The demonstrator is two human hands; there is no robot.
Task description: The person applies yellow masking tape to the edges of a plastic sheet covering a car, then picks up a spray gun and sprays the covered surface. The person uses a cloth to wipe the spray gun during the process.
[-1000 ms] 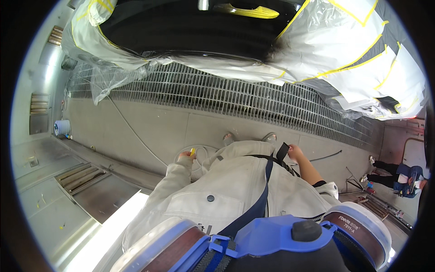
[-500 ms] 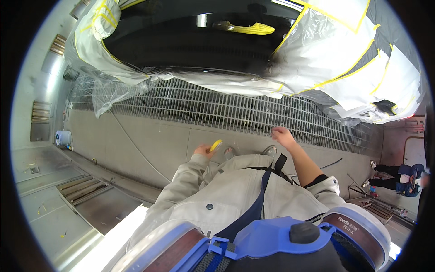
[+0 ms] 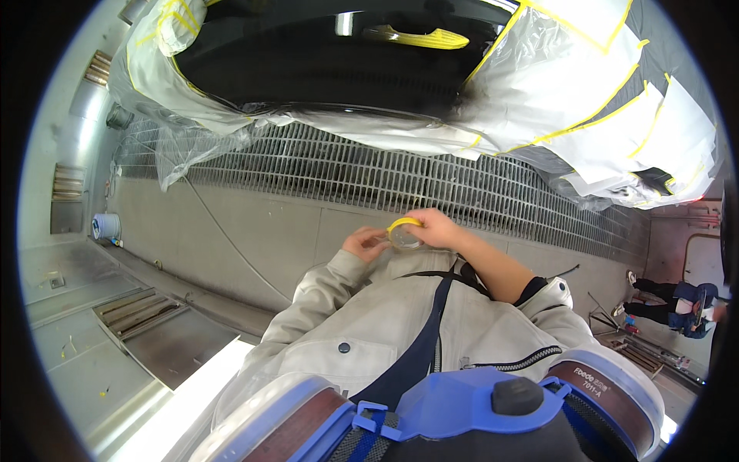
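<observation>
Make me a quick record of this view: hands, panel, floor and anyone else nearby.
Right hand: holds yellow tape roll
Left hand: at the roll's left edge; contact unclear
Panel: black, with yellow-taped handle
Covering: white and clear sheeting around the panel
Floor: metal grating along a grey surface
Other person: far right

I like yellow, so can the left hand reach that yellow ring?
Probably yes: the left hand is close beside the yellow ring, which the right hand holds; nothing seems between them.
</observation>
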